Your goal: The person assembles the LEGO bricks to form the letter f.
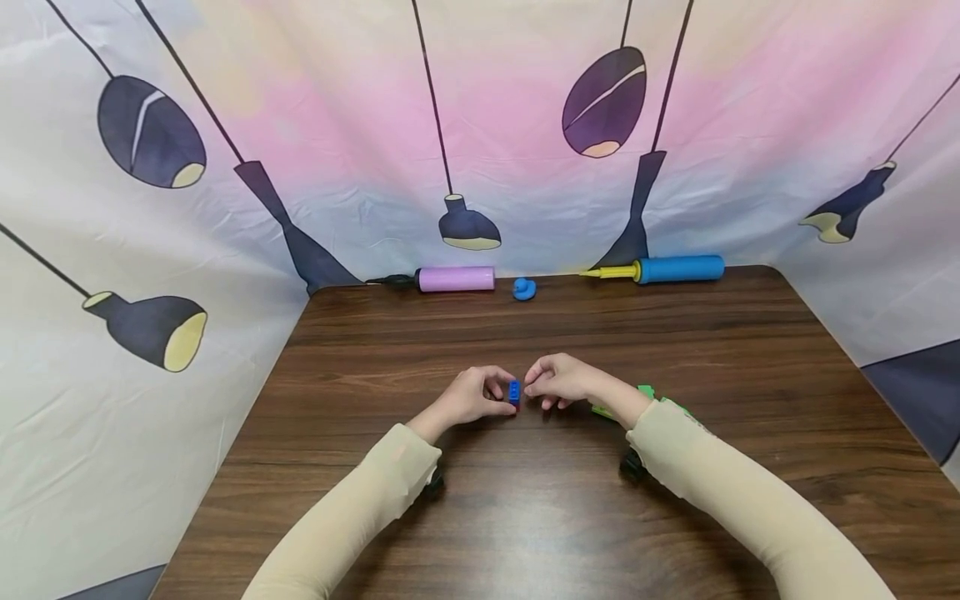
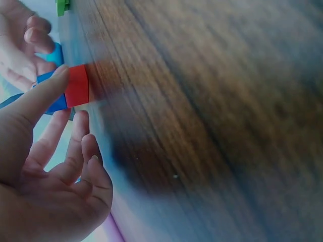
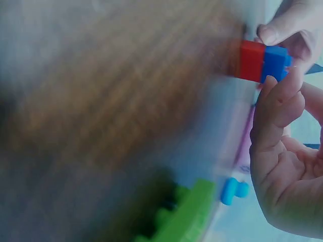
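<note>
Near the middle of the table stand two toy building bricks, one on the other: a blue brick (image 1: 514, 390) with studs on top and a red brick (image 2: 77, 85) below it. My left hand (image 1: 472, 396) pinches the pair from the left, its thumb across the near side, while the other fingers spread behind in the left wrist view. My right hand (image 1: 561, 379) hovers just to the right with loosely bent fingers and nothing visible in them. In the right wrist view, its fingertips overlap the edge of the blue brick (image 3: 274, 63).
Bright green toy pieces (image 1: 646, 390) lie partly hidden behind the right forearm. Along the table's (image 1: 375, 325) back edge are a purple hand pump (image 1: 456, 279), a blue rubber duck (image 1: 524, 289) and a blue pump with yellow nozzle (image 1: 681, 269). A printed cloth (image 1: 360, 108) hangs behind.
</note>
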A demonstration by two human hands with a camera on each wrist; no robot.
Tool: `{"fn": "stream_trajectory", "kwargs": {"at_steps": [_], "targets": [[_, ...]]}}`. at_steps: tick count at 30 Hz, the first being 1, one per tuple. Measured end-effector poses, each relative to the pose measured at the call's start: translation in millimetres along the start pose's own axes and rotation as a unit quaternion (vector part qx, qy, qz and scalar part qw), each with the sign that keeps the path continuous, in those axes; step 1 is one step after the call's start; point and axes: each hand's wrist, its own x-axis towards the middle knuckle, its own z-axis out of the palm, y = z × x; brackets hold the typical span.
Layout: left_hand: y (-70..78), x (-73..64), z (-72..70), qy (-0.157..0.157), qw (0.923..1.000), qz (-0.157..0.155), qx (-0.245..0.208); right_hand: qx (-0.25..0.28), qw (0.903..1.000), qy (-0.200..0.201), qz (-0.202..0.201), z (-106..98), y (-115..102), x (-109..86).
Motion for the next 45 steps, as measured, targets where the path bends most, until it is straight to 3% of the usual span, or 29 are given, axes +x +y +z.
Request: {"fn": "stream_trajectory", "kwargs": {"at_steps": [5, 11, 14, 18, 22, 32, 45], "targets": [[-2.8, 1.0, 1.7, 0.008, 1.0000, -0.005, 0.000, -0.068, 0.9964, 0.028, -0.043, -11.8, -6.6, -10.9], [-3.2, 2.0, 2.0, 0.015, 0.9997, -0.017, 0.000, -0.145, 0.9840, 0.075, -0.071, -26.3, -11.1, -30.4], [-3.2, 1.5, 1.8, 0.014, 0.9997, -0.021, 0.002, -0.205, 0.9711, 0.098, -0.072, -31.1, -10.2, -40.7], [-2.5, 1.3, 2.1, 0.012, 0.9996, -0.024, 0.008, -0.292, 0.9454, 0.131, -0.059, -33.3, -4.6, -52.2], [-3.1, 1.2, 2.4, 0.014, 0.9994, -0.030, 0.010, -0.344, 0.9286, 0.137, -0.032, -30.3, 2.7, -58.7], [-1.9, 2.5, 1.7, 0.013, 0.9994, -0.030, 0.016, -0.399, 0.9089, 0.120, 0.021, -32.4, 15.2, -65.7], [-0.9, 1.5, 2.9, 0.025, 0.9987, -0.042, 0.014, -0.414, 0.9026, 0.110, 0.042, -32.4, 22.8, -65.8]]}}
